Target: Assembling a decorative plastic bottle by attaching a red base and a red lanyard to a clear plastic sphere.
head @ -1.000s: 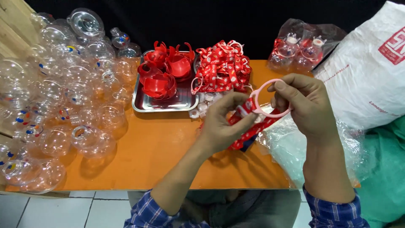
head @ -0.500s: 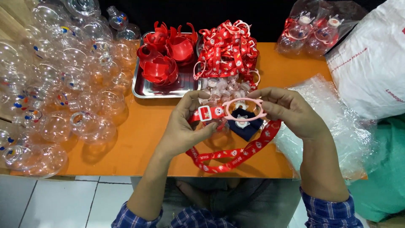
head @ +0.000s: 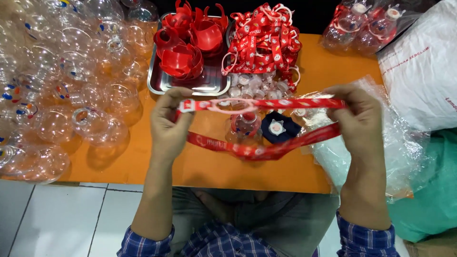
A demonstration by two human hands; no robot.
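Red strap (head: 266, 151), printed with small white marks, is stretched across the near middle of the orange table (head: 304, 62), held above it between two hands. The left hand (head: 167, 124) pinches the end near a white buckle, fingers pressed together on the band; the right hand (head: 358, 121) pinches the far end the same way, so each grip is closed on the strap, not spread. Pulling the hands apart seems to keep the upper run taut and flat, with a pale ring (head: 236, 105) threaded at its middle, while the lower run sags in a loop toward the near edge. Under it stand a small clear bottle (head: 245, 127) and a dark blue pad (head: 280, 127). Farther off, a metal tray (head: 188, 85) holds red cups, just right of it lies a heap of red straps (head: 264, 40), and clear plastic globes (head: 71, 76) crowd the left side.
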